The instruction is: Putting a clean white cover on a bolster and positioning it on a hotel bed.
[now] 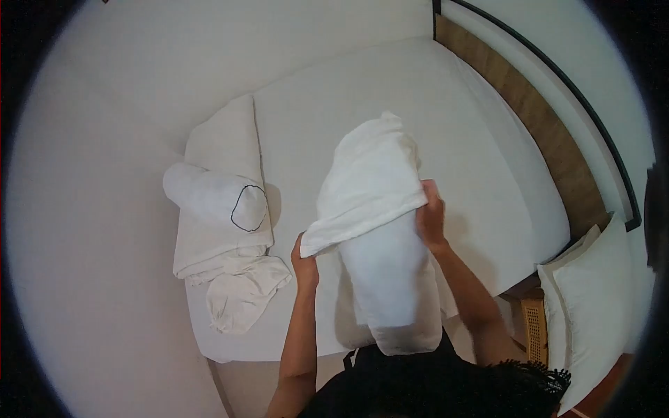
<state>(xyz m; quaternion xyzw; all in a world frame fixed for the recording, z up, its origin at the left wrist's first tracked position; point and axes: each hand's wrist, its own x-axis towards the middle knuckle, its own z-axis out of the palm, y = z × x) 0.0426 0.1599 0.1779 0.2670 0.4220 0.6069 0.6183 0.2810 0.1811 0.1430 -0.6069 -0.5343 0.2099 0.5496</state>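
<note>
A white pillow (389,277) stands out from a white pillowcase (368,167) that covers its far half. The pillow's near end rests against my dark clothing. My left hand (306,266) pinches the left corner of the pillowcase's open hem, which is pulled out sideways from the pillow. On the other side my right hand (431,217) grips the hem's right edge, close against the pillow; some of its fingers are hidden. Under all of this lies a bed with a white fitted sheet (303,130).
To the left, a folded white cover (225,141) lies at the bed's end, with a rolled white pillow (209,193) on it and crumpled white cloth (245,298) nearby. A wooden headboard (522,115) borders the right. More pillows (590,298) lean beside a woven-panel cabinet (535,332).
</note>
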